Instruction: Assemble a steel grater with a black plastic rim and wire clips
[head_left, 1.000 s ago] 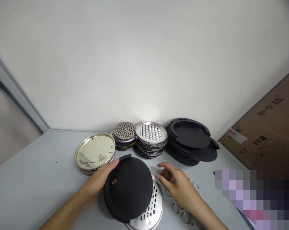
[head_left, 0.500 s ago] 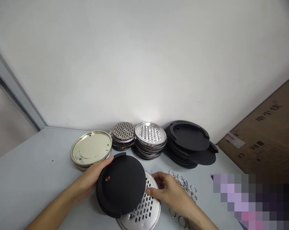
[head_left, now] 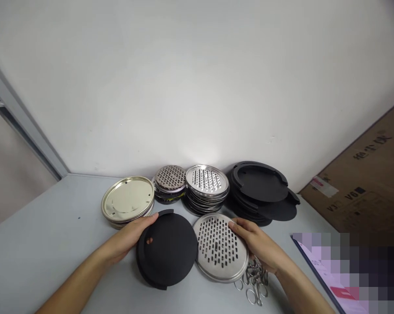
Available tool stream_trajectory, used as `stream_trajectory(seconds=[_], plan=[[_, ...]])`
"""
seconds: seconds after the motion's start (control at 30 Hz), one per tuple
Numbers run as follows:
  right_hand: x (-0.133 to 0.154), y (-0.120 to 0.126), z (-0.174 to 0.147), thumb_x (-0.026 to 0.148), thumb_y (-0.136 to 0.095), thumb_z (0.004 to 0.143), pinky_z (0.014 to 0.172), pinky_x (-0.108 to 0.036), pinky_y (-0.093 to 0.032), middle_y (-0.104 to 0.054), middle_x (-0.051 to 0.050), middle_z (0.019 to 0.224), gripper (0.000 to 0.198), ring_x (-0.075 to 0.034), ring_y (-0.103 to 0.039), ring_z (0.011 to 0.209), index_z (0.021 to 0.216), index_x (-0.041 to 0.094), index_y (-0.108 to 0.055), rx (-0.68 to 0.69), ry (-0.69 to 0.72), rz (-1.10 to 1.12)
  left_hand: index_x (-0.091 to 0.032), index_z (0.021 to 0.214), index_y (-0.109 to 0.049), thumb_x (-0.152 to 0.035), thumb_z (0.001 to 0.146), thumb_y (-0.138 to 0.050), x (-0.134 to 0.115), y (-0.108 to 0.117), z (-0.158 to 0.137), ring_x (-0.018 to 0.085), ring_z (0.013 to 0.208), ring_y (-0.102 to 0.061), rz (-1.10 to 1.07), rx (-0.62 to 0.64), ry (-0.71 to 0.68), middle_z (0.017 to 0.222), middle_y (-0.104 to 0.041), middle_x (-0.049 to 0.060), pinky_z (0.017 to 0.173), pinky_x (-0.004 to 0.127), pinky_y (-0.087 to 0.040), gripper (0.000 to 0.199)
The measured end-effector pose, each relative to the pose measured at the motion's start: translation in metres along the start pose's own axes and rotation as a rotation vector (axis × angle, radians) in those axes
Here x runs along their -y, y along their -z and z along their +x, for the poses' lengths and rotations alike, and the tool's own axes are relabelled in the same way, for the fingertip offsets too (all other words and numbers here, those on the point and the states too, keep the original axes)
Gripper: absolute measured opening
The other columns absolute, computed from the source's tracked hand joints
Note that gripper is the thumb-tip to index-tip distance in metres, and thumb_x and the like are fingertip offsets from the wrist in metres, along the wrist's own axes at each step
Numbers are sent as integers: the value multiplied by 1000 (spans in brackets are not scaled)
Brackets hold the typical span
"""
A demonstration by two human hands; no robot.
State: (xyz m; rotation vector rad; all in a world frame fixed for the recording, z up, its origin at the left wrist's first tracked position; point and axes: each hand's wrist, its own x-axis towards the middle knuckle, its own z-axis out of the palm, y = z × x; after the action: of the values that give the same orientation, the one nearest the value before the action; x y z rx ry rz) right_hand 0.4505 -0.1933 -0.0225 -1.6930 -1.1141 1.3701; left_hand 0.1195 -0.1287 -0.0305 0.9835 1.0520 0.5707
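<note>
My left hand (head_left: 131, 237) is closed on the left edge of a black round disc (head_left: 171, 250) with a raised rim along one side; a fingertip shows through its small hole. My right hand (head_left: 257, 244) grips the right edge of a round metal grater plate (head_left: 216, 248) full of slots, its thumb on the top face. The two discs are held side by side, their edges meeting or nearly so. Below my right hand, a cluster of metal rings and clips (head_left: 256, 279) lies on the table, partly hidden by the hand and plate.
Along the wall stand a stack of gold-coloured lids (head_left: 130, 198), a stack of darker grater plates (head_left: 171, 179), a stack of shiny grater plates (head_left: 207, 181) and a pile of black discs (head_left: 262, 183). A cardboard box (head_left: 357, 183) is at the right, behind a partly blurred flat item (head_left: 327, 274).
The grater plate has come out from beneath the black disc, moving right and up with my right hand. It now covers part of the rings. My left hand stays nearly in place.
</note>
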Motion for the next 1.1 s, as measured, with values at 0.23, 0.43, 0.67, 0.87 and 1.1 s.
stream_trajectory(seconds=[0.23,0.43,0.67,0.87,1.1], plan=[[-6,22,3,48,-60,85,74,-33,-54,-71,-7,85,31,-25,-68,88,92,19,-68,-110,47,9,-16,109,-74,-58,88,-61,3,1,1,25,100,-66,84,-32,-25,109,-75,9,79,30,-52,49],[-1,5,-1,47,-66,86,77,-32,-52,-72,-5,87,32,-21,-68,81,99,18,-68,77,9,314,-17,98,-75,-60,86,-62,3,-10,-1,22,89,-65,170,-29,-61,91,-74,4,78,29,-50,46],[-11,-26,5,56,-70,81,81,-35,-51,-75,-9,98,49,-25,-68,89,109,15,-69,75,76,328,-17,90,-74,-63,87,-58,8,-26,-1,21,81,-62,216,-25,-104,80,-70,2,78,31,-49,49],[-12,-34,3,59,-68,82,89,-37,-49,-74,-11,108,52,-28,-67,102,113,17,-68,42,102,316,-20,104,-74,-62,89,-57,13,-29,-2,20,83,-63,175,-9,-71,90,-72,1,80,30,-49,48],[-22,-47,7,59,-63,85,83,-35,-51,-75,-9,102,50,-26,-69,95,113,18,-68,-30,148,295,-23,116,-73,-60,90,-58,17,-39,-2,20,80,-63,63,-32,-77,92,-76,2,81,30,-49,48]])
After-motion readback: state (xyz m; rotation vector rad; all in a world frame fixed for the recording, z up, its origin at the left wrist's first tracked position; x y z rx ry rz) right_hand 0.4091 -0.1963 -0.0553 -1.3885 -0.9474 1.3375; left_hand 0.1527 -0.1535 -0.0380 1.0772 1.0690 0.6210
